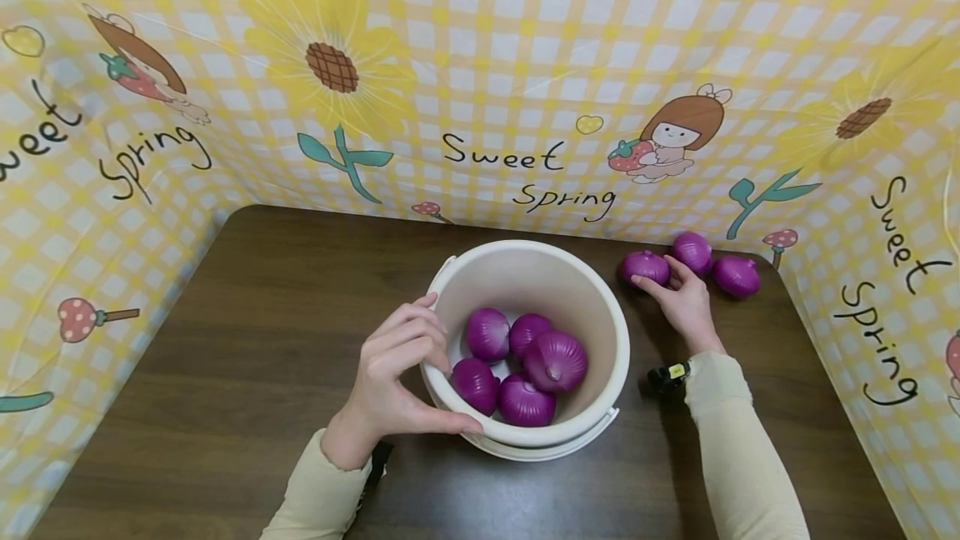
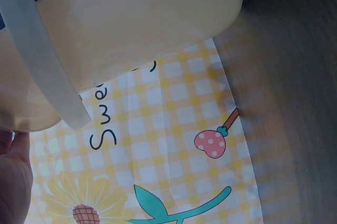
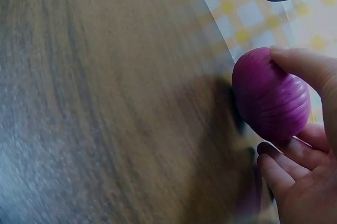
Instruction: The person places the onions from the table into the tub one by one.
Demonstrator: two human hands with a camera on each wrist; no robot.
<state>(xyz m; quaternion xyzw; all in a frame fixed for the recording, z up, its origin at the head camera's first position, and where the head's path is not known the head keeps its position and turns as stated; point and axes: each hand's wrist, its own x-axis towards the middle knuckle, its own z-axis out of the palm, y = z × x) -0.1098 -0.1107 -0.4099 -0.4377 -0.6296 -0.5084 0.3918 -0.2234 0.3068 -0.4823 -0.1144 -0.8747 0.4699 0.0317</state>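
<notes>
A white bucket (image 1: 517, 282) stands on the table with several purple onions (image 1: 556, 362) at its bottom. My left hand (image 1: 397, 365) holds its rim on the left, thumb along the near edge and fingers at the left side. In the left wrist view the bucket's outer side (image 2: 142, 19) fills the top, with part of the hand (image 2: 16, 187) at the lower left. At the back right, my right hand (image 1: 686, 307) grips another onion (image 1: 645, 267) between thumb and fingers. The right wrist view shows this onion (image 3: 271, 95) close up, thumb on top and fingers beneath.
Two more onions, one behind (image 1: 692, 252) and one at the right (image 1: 737, 276), lie beside my right hand near the table's back right corner. A checked, printed cloth (image 1: 480, 90) walls in the brown table (image 1: 225, 357). The bucket's handle (image 1: 555, 447) hangs down the near side.
</notes>
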